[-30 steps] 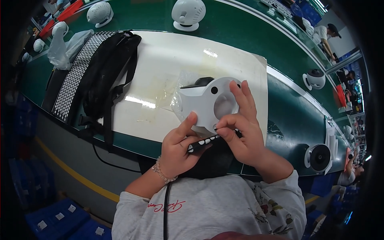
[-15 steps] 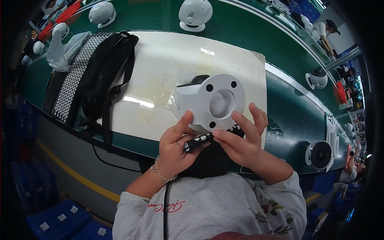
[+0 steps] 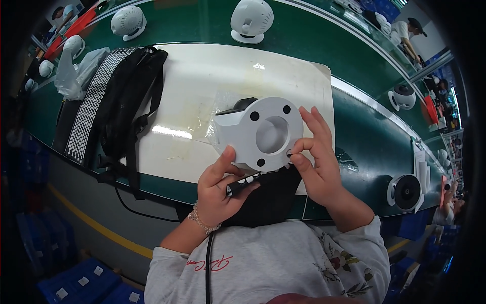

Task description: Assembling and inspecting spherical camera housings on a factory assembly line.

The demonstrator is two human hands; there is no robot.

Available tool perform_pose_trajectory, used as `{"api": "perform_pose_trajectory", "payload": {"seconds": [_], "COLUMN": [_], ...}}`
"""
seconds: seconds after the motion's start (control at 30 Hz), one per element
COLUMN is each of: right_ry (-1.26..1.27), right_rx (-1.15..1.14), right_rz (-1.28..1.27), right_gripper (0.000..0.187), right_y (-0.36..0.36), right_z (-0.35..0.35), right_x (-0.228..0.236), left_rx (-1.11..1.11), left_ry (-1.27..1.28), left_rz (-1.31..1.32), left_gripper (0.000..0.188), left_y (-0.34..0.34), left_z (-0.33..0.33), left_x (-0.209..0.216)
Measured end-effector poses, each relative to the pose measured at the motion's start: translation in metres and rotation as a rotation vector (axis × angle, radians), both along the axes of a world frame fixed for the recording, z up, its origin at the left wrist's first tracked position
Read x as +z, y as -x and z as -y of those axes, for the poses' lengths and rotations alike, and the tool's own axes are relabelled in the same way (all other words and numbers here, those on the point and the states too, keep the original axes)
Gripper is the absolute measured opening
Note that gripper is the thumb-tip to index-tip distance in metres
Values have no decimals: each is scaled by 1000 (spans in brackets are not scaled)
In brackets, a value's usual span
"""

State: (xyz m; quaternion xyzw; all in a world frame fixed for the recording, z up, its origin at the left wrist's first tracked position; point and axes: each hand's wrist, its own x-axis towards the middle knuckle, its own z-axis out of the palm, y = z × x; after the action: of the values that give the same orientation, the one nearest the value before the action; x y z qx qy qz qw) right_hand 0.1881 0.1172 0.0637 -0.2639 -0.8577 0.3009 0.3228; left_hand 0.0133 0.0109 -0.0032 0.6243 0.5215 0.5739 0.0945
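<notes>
A white fan (image 3: 232, 134) lies tipped in front of me, its round base facing up with a recessed circle in the middle. Three black round foot pads (image 3: 254, 116) sit on the base. My left hand (image 3: 217, 185) is closed on the fan's near left side, thumb on the shell, and also holds a black strip with white dots (image 3: 243, 183). At the base's lower right rim, my right hand (image 3: 321, 169) pinches a small black foot pad (image 3: 289, 153) between thumb and forefinger, other fingers raised. The fan's far side is mostly hidden.
Under the fan lies a white board (image 3: 192, 76) on the green table. A black bag (image 3: 126, 101) and a clear plastic bag (image 3: 76, 76) lie left. Other white fans (image 3: 250, 20) stand at the back, another fan (image 3: 405, 192) at right. Blue crates (image 3: 76, 281) are on the floor.
My right hand has moved right along the base's rim and now pinches a small black pad there. The fan has shifted slightly left in view.
</notes>
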Motion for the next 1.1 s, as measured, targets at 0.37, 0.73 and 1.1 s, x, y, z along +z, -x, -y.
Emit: {"api": "perform_pose_trajectory", "payload": {"seconds": [0.37, 0.73, 1.1], "right_ry": [-778, 1201, -442], "right_rx": [-91, 80, -943], "right_rz": [223, -605, 522], "right_gripper": [23, 36, 24], "right_y": [-20, -19, -95], "right_z": [-3, -67, -252], "right_x": [-17, -1, -89], "left_rx": [21, -124, -137], "left_ry": [23, -56, 141], "left_rz": [2, 92, 104], "left_gripper": [19, 30, 29], "left_y": [-4, 4, 0], "left_z": [-1, 3, -2], "left_x": [5, -5, 7]}}
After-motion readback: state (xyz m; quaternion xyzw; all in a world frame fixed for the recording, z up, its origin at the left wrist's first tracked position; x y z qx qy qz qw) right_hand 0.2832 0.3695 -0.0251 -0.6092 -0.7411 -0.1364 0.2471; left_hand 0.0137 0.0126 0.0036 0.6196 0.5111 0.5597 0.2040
